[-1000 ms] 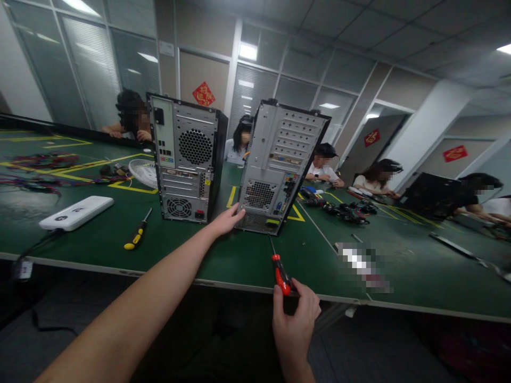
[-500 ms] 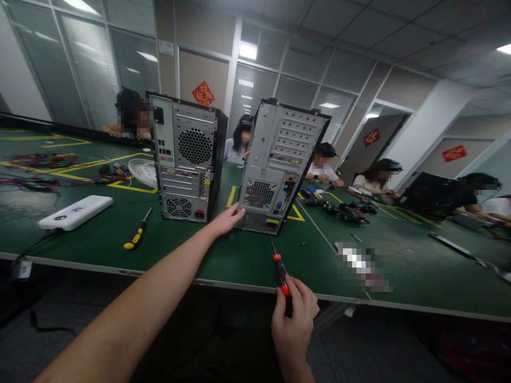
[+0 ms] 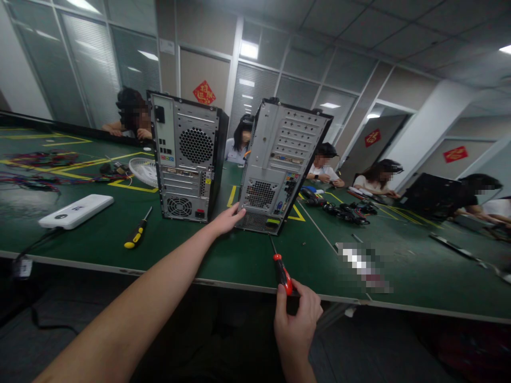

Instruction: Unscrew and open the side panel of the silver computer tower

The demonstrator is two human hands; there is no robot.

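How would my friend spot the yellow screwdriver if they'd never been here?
On the green table, find the left computer tower. Look nearer you, right of the white gadget. The yellow-and-black screwdriver lies there, while the red-and-black screwdriver is in the right hand.

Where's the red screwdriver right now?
Head view, low, right of centre: the red screwdriver is in the right hand at the near edge of the table, shaft towards the base of the right computer case.
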